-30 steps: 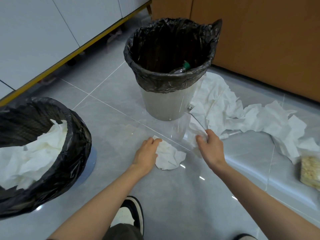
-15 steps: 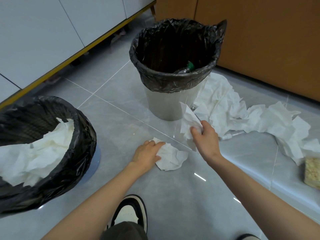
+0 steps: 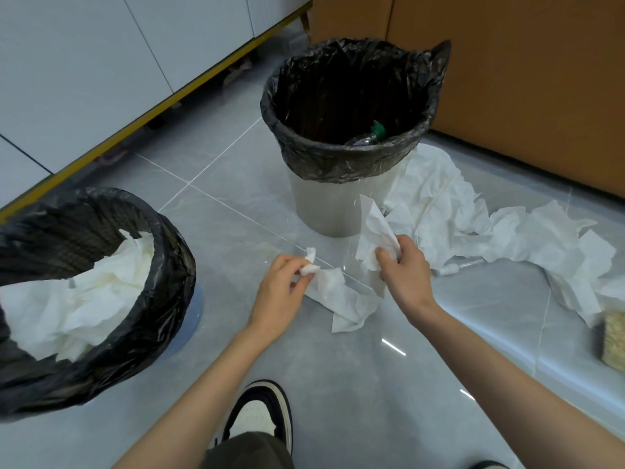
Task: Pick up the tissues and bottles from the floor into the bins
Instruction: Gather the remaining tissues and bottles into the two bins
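Tissue (image 3: 341, 299) pinched by left hand (image 3: 279, 292), fingers curled, tail on floor (image 3: 338, 384) between the hands; second tissue (image 3: 373, 228) gripped in right hand (image 3: 407, 270), sticking up; hands apart; loose tissues (image 3: 507, 231) right of right hand.

Our left forearm (image 3: 203, 377) and right forearm (image 3: 490, 367) are bare, as are the left hand (image 3: 277, 292) and right hand (image 3: 406, 272). We wear a low sneaker (image 3: 260, 418) with a cream toe and black trim, dark olive-grey trousers (image 3: 250, 451), and a second shoe (image 3: 490, 465) with a dark toe.
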